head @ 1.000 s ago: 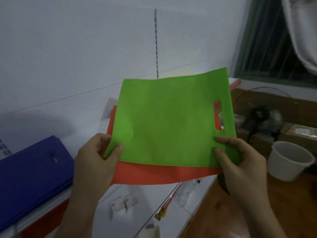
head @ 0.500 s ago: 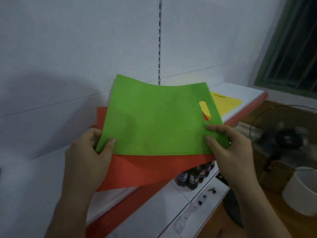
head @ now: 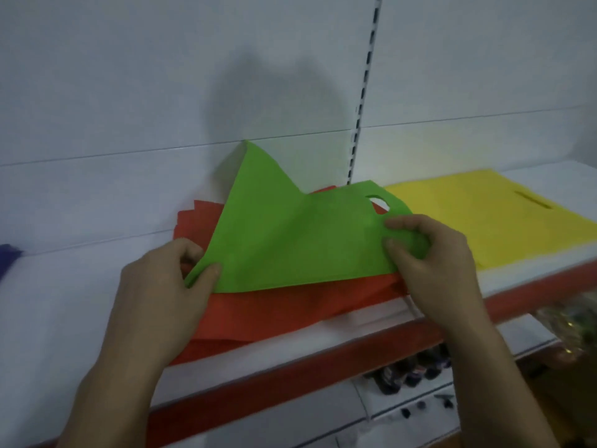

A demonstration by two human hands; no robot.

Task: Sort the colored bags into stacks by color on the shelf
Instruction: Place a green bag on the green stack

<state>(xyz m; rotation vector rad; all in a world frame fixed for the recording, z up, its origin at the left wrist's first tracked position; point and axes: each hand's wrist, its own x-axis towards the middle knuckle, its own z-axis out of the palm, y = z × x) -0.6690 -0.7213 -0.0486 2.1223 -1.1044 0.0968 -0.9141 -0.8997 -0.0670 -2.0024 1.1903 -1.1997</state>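
A green bag (head: 290, 234) with a cut-out handle lies on top of several red bags (head: 284, 312) over the white shelf (head: 64, 302). Its far left corner is bent up against the back wall. My left hand (head: 164, 292) pinches the near left corner of the green bag together with the red bags beneath. My right hand (head: 429, 253) grips the green bag's right end by the handle hole. A yellow bag stack (head: 478, 215) lies flat on the shelf to the right. A sliver of a blue bag (head: 8, 253) shows at the left edge.
The shelf has a red front edge (head: 323, 360) and a white back wall with a slotted upright (head: 365, 92). Dark bottles (head: 413, 370) stand on a lower shelf at the right, beside a clear wrapped bundle (head: 568, 331).
My hands have lowered the green and red bags from mid-air onto the shelf. The view has swung right: the yellow stack is now close and the blue stack almost out of frame.
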